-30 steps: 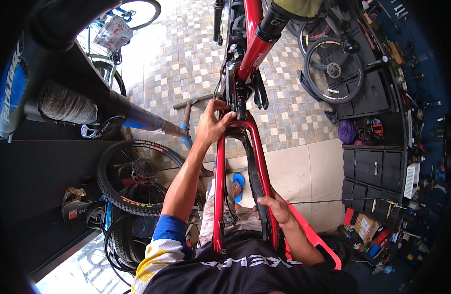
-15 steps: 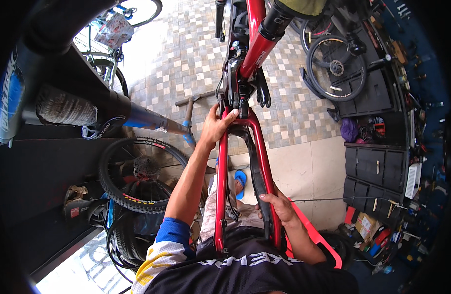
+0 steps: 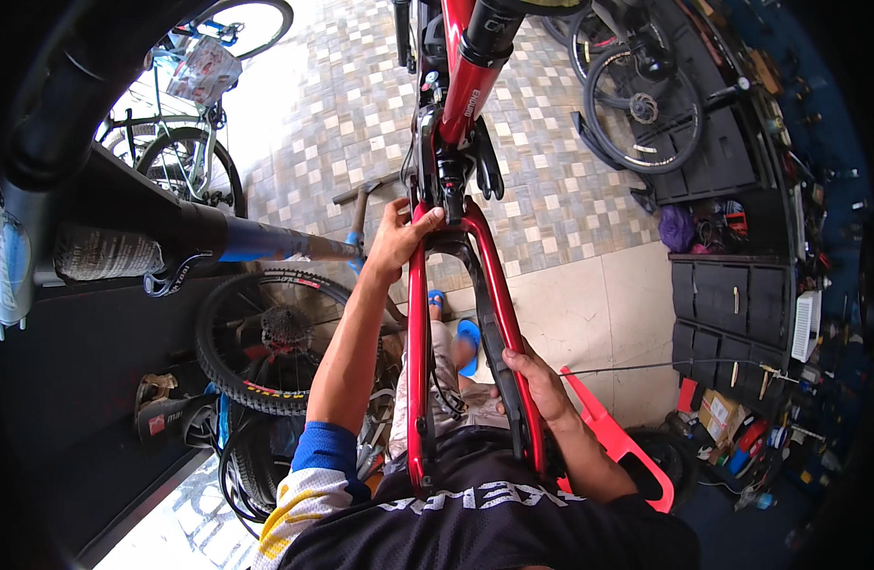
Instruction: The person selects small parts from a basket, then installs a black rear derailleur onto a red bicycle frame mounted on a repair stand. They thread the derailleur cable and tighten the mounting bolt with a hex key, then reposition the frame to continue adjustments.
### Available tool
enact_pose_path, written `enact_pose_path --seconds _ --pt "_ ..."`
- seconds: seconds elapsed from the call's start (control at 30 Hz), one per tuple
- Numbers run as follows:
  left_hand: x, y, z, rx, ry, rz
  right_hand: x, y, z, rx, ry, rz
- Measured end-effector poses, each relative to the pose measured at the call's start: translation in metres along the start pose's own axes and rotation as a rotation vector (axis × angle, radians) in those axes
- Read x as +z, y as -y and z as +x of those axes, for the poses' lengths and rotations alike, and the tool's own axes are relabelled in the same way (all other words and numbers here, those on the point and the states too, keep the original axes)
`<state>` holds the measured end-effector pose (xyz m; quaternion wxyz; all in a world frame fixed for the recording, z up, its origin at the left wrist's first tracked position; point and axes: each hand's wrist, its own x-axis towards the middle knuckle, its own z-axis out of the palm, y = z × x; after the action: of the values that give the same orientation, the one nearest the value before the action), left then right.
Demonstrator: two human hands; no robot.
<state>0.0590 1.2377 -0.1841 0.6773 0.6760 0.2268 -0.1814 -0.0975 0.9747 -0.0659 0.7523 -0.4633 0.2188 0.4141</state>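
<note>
Grips with left hand (image 3: 399, 237) the upper end of a red bike frame (image 3: 417, 342), thumb laid over the left tube just beside the cross-bridge, fingers out along its far side. Clasps with right hand (image 3: 539, 382) the right tube much farther down, thumb on top, some fingers partly hidden behind. Has the frame lengthwise in front of the body, between both forearms, with forked ends down at the black shirt (image 3: 541, 532). Shows, just beyond the left hand, a black linkage (image 3: 452, 171) and a thicker red tube (image 3: 470, 104) running up toward the top edge. Wears blue sandals (image 3: 468, 347) on the tiled floor (image 3: 332, 123), visible below and between the tubes. Has behind the right forearm a bright red plastic piece (image 3: 598, 423), and well left of the frame a knobby-tyred wheel (image 3: 270, 337) with a cassette. Includes, farther out, a black and blue tube (image 3: 275, 242) above that wheel and parked bicycles (image 3: 175, 161) at upper left; on the right, a wheel (image 3: 643, 107) with a disc rotor, black drawers (image 3: 731, 294), a purple bundle (image 3: 677, 226) and a cardboard box (image 3: 717, 415) among small clutter.
</note>
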Motion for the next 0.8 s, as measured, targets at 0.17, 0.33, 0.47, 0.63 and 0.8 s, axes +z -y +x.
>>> enact_pose_path --seconds 0.17,0.33,0.47,0.63,0.8 --pt "0.003 -0.007 -0.013 -0.058 0.058 -0.094 0.001 0.007 0.003 0.002 -0.013 0.001" --pt "0.008 -0.010 -0.017 -0.052 -0.020 -0.095 0.003 0.008 0.003 0.026 -0.016 -0.024" --pt "0.006 -0.005 -0.029 -0.048 -0.033 -0.120 0.001 0.007 0.003 0.007 -0.008 -0.015" --pt "0.001 0.019 -0.119 -0.171 0.084 -0.403 -0.004 -0.001 0.006 -0.016 -0.020 -0.013" --pt "0.015 0.038 -0.229 -0.154 0.167 -0.410 -0.014 -0.019 0.014 -0.056 -0.018 0.000"
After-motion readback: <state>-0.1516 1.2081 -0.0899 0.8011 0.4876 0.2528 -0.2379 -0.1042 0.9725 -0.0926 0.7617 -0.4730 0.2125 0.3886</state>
